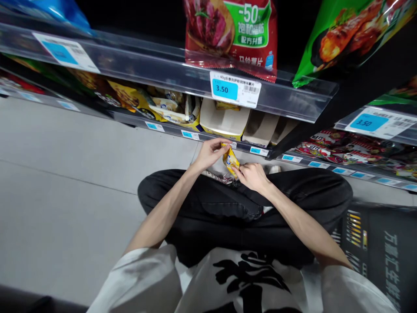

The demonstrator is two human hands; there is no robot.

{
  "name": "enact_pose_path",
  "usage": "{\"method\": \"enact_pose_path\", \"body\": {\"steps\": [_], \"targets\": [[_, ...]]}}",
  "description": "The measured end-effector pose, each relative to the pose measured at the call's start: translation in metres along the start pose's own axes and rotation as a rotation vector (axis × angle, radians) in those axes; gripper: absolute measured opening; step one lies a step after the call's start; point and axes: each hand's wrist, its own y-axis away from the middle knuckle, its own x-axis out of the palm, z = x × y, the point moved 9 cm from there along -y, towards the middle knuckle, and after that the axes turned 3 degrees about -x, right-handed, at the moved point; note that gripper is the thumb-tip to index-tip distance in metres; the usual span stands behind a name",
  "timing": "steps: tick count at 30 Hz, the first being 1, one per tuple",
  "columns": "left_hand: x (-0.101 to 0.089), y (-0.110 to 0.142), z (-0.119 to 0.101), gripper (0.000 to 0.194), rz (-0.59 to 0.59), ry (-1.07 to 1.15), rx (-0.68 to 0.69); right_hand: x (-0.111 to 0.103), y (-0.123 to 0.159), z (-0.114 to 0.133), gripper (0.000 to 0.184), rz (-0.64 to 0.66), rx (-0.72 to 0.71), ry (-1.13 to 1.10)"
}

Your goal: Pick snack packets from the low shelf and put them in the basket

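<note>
A small yellow snack packet [230, 161] is held between both hands in front of the bottom shelf. My left hand [211, 152] pinches its upper end with thumb and fingers. At its lower right edge, my right hand [252, 175] grips it between thumb and finger. Just beyond the hands, an open white-and-yellow carton [224, 119] sits on the bottom shelf, with some yellow packaging at its back. To its left, another carton holds several light-coloured packets [169, 108].
A red chip bag [231, 34] stands on the shelf above, behind a clear lip [146, 65] with price tags. A green bag [352, 41] leans at the upper right. A dark upright [309, 117] divides the shelves. A dark printed box [374, 252] stands at my right.
</note>
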Motion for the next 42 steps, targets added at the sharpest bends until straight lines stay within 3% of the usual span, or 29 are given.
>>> {"method": "enact_pose_path", "body": {"steps": [3,6,11,16,19,25,28,30,32,34,37,40,42], "targets": [[-0.002,0.0,-0.009,0.042,-0.021,-0.117,0.08,0.0,0.0,0.0,0.054,0.022,-0.011,0.023],[-0.008,0.001,-0.014,0.039,-0.092,-0.401,0.139,0.0,0.001,-0.001,0.044,0.089,-0.03,0.063],[-0.007,0.001,0.014,0.063,-0.012,-0.6,-0.063,-0.004,0.002,-0.004,0.039,0.136,-0.028,0.091],[-0.001,0.003,0.011,0.073,0.032,-0.608,-0.061,-0.003,0.002,-0.003,0.041,0.145,-0.028,0.1],[0.004,0.004,0.014,0.08,0.112,-0.644,-0.155,-0.001,0.002,-0.004,0.042,0.167,-0.019,0.107],[0.02,0.017,0.03,0.083,0.387,-0.61,-0.33,0.002,0.002,-0.004,0.043,0.207,-0.013,0.116],[0.02,0.019,0.034,0.084,0.415,-0.629,-0.35,0.003,0.002,-0.005,0.044,0.2,-0.013,0.111],[0.019,0.017,0.032,0.081,0.395,-0.632,-0.317,0.003,0.002,-0.005,0.043,0.186,-0.01,0.092],[0.019,0.012,0.026,0.062,0.365,-0.595,-0.223,0.001,0.001,-0.006,0.04,0.154,0.001,0.025],[0.025,0.01,0.012,0.043,0.384,-0.526,-0.048,-0.003,0.0,-0.009,0.037,0.101,0.035,-0.126],[0.034,0.014,-0.009,0.043,0.458,-0.418,0.176,-0.011,-0.001,-0.012,0.042,0.039,0.075,-0.472],[0.026,0.017,-0.017,0.028,0.422,-0.366,0.149,-0.019,0.002,-0.009,0.048,0.079,0.054,-0.755],[0.014,0.017,-0.029,0.024,0.385,-0.354,0.133,-0.031,0.008,-0.008,0.049,0.101,0.024,-0.783]]}}
